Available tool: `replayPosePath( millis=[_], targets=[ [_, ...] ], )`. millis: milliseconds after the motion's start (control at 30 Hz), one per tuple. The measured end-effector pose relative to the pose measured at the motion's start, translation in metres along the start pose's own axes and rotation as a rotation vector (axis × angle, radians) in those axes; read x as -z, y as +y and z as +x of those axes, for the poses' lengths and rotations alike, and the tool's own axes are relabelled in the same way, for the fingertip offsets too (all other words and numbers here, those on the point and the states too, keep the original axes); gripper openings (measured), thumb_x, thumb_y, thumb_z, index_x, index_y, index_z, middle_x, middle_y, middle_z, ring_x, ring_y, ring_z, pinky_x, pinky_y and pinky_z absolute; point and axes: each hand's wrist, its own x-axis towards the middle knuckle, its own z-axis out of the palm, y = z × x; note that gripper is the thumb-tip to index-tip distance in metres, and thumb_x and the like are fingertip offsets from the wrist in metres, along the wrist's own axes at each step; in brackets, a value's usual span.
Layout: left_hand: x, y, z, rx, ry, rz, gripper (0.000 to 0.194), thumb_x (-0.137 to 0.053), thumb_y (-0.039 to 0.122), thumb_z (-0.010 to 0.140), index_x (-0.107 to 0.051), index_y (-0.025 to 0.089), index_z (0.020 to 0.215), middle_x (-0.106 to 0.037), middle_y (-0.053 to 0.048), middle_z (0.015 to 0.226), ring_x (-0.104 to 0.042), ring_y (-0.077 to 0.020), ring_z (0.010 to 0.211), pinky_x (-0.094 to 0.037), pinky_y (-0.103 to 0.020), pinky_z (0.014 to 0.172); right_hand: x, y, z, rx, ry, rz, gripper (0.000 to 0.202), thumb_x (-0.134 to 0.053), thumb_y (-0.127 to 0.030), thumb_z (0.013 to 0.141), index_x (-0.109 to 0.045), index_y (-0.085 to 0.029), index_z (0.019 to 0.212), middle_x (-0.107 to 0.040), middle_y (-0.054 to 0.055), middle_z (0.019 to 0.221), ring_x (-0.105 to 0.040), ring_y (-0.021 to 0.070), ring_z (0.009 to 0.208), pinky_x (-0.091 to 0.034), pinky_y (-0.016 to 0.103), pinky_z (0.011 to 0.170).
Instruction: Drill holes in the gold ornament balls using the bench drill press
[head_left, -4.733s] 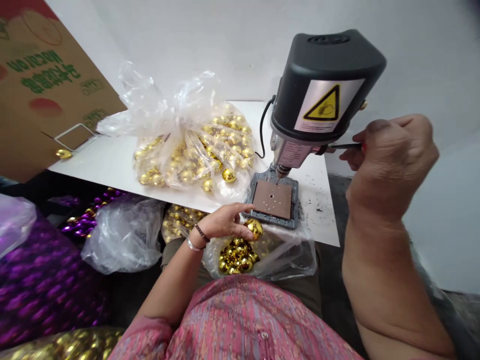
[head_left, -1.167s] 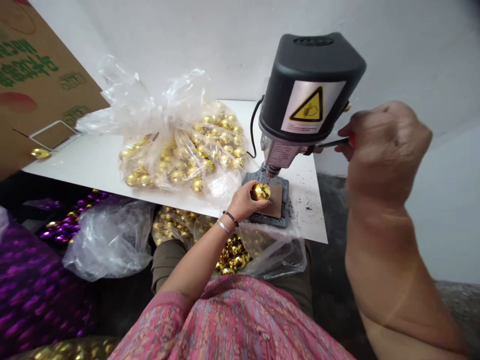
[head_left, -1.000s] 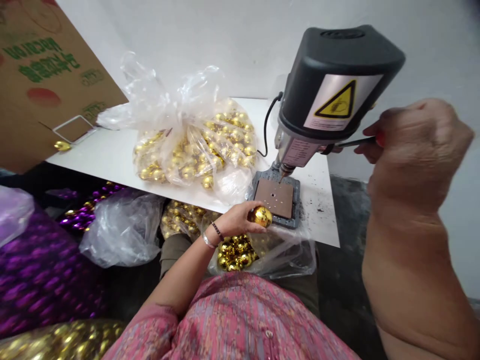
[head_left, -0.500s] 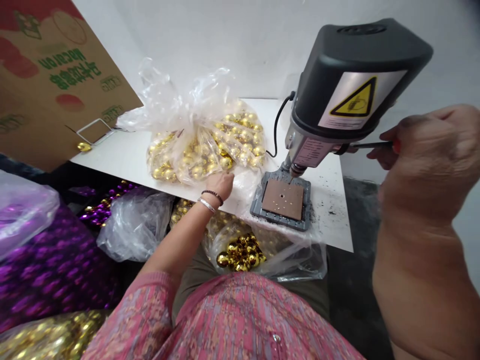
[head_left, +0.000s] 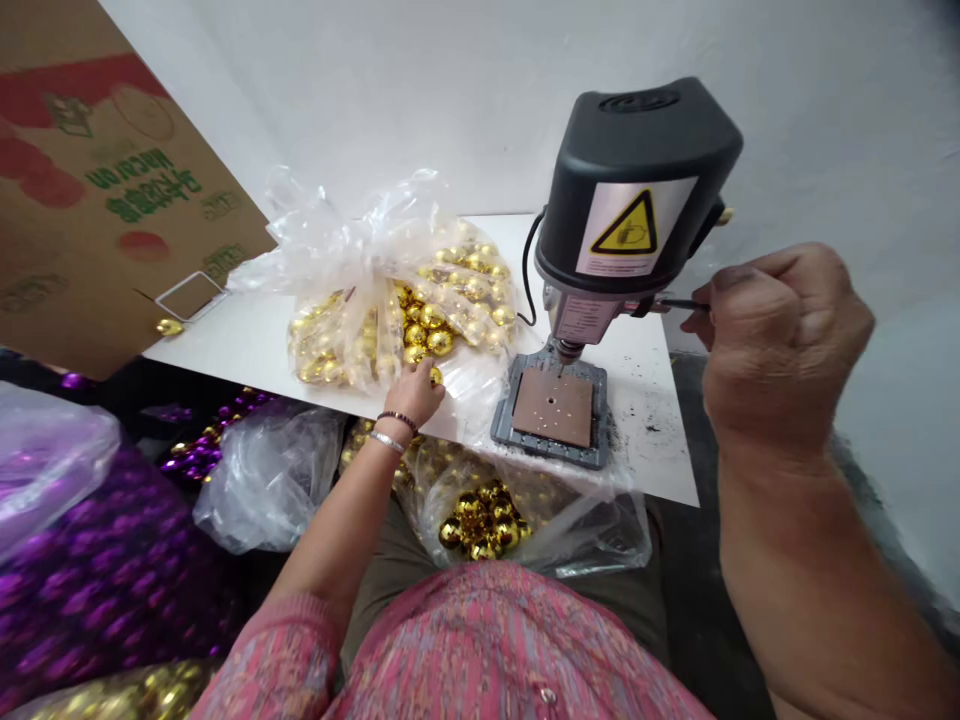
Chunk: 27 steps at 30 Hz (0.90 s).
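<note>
Closest to you, in your lap below the bench edge, an open plastic bag (head_left: 525, 520) holds a cluster of gold balls (head_left: 480, 515). To your left lie a crumpled clear bag (head_left: 262, 475) and strings of purple beads (head_left: 210, 440) beside a large purple bundle (head_left: 97, 580).

Your left hand (head_left: 414, 392) reaches over the front edge of the white bench (head_left: 247, 335) to the mouth of the big clear bag of gold balls (head_left: 397, 300). Its fingers are curled down onto a gold ball (head_left: 436, 375) at the opening; whether they have fully closed on it cannot be told.

Your right hand (head_left: 780, 345) is raised at the right, closed in a fist around the thin feed lever (head_left: 679, 304) of the small drill press (head_left: 637, 190). The press stands on the bench just right of the bag, its bit hanging just above the brown pad (head_left: 553, 406) on its grey base, and the pad is bare. Dark drilling dust (head_left: 645, 425) speckles the bench beside the base.

Farther back on the left, a cardboard box (head_left: 97, 200) with green lettering leans over the bench corner, with one loose gold ball (head_left: 169, 327) and a bent wire frame (head_left: 187, 295) under it. A white wall (head_left: 412, 90) closes the scene behind.
</note>
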Motion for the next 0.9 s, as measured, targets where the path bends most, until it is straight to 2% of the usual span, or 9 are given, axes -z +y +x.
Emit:
replayPosePath(
  millis=[67,167,233,300,400,500,600,733,900],
  targets=[
    [-0.002,0.014,-0.010,-0.055,0.014,-0.394,0.053,-0.065,0.032,0.084,-0.056,0.016,0.134,-0.068,-0.014,0.111,-0.066,-0.0240,0.095,-0.051,-0.033,0.079,0.000,-0.001,-0.001,-0.022,0.001,-0.022,0.029,-0.048,-0.037,0.089,-0.046,-0.013,0.073,-0.048,-0.004,0.066,-0.046,0.0035,0.060,-0.033,0.017,0.055],
    [-0.009,0.036,-0.024,-0.069,-0.250,-1.012,0.052,-0.063,0.047,0.087,-0.058,0.018,0.128,-0.070,-0.008,0.098,-0.065,-0.0140,0.075,-0.044,-0.022,0.060,-0.001,-0.004,-0.001,-0.025,0.012,-0.018,0.027,-0.047,-0.033,0.089,-0.044,-0.013,0.072,-0.045,-0.004,0.064,-0.044,0.0030,0.060,-0.033,0.018,0.058],
    [-0.019,0.048,-0.029,-0.027,-0.426,-1.216,0.047,-0.067,0.050,0.083,-0.064,0.017,0.115,-0.070,-0.006,0.094,-0.063,-0.0100,0.069,-0.040,-0.018,0.055,-0.001,-0.006,0.000,-0.012,0.006,-0.005,0.026,-0.046,-0.032,0.089,-0.043,-0.013,0.072,-0.044,-0.005,0.064,-0.043,0.0027,0.061,-0.032,0.018,0.060],
    [-0.031,0.056,-0.030,0.021,-0.515,-1.283,0.047,-0.075,0.048,0.076,-0.065,0.015,0.108,-0.071,-0.006,0.093,-0.064,-0.0093,0.068,-0.040,-0.017,0.054,-0.001,-0.009,0.002,-0.007,-0.007,0.016,0.025,-0.046,-0.031,0.089,-0.043,-0.013,0.071,-0.042,-0.005,0.063,-0.041,0.0023,0.060,-0.030,0.018,0.061],
    [-0.046,0.065,-0.026,0.020,-0.535,-1.219,0.055,-0.083,0.043,0.068,-0.064,0.014,0.111,-0.072,-0.006,0.093,-0.067,-0.0118,0.070,-0.040,-0.018,0.052,-0.001,-0.014,0.011,-0.035,-0.032,0.037,0.024,-0.044,-0.028,0.088,-0.042,-0.014,0.069,-0.040,-0.005,0.060,-0.038,0.0018,0.058,-0.028,0.019,0.060],
    [-0.053,0.075,-0.020,-0.085,-0.489,-1.022,0.053,-0.081,0.038,0.069,-0.066,0.014,0.114,-0.071,-0.003,0.085,-0.063,-0.0109,0.065,-0.042,-0.019,0.053,-0.001,-0.020,0.027,-0.093,-0.075,0.015,0.024,-0.044,-0.026,0.088,-0.044,-0.014,0.067,-0.040,-0.004,0.060,-0.035,0.0022,0.058,-0.027,0.020,0.059],
    [-0.055,0.084,-0.016,-0.213,-0.409,-0.794,0.046,-0.077,0.036,0.074,-0.069,0.015,0.115,-0.071,-0.001,0.085,-0.061,-0.0109,0.068,-0.048,-0.022,0.063,-0.003,-0.024,0.043,-0.139,-0.116,0.013,0.026,-0.046,-0.027,0.088,-0.049,-0.012,0.067,-0.037,-0.003,0.060,-0.033,0.0027,0.058,-0.024,0.021,0.056],
    [-0.054,0.096,-0.015,-0.238,-0.279,-0.481,0.056,-0.079,0.032,0.072,-0.067,0.016,0.124,-0.073,-0.003,0.093,-0.063,-0.0140,0.079,-0.050,-0.024,0.071,-0.004,-0.024,0.056,-0.176,-0.153,0.043,0.031,-0.045,-0.030,0.089,-0.051,-0.011,0.066,-0.036,-0.003,0.060,-0.031,0.0019,0.060,-0.021,0.019,0.056],
    [-0.054,0.107,-0.017,-0.310,-0.270,-0.344,0.058,-0.079,0.028,0.072,-0.065,0.017,0.127,-0.073,-0.003,0.099,-0.063,-0.0134,0.077,-0.051,-0.025,0.075,-0.003,-0.025,0.055,-0.188,-0.166,0.078,0.032,-0.045,-0.032,0.089,-0.051,-0.011,0.067,-0.034,-0.003,0.060,-0.031,0.0015,0.061,-0.021,0.019,0.057]
  ],
)
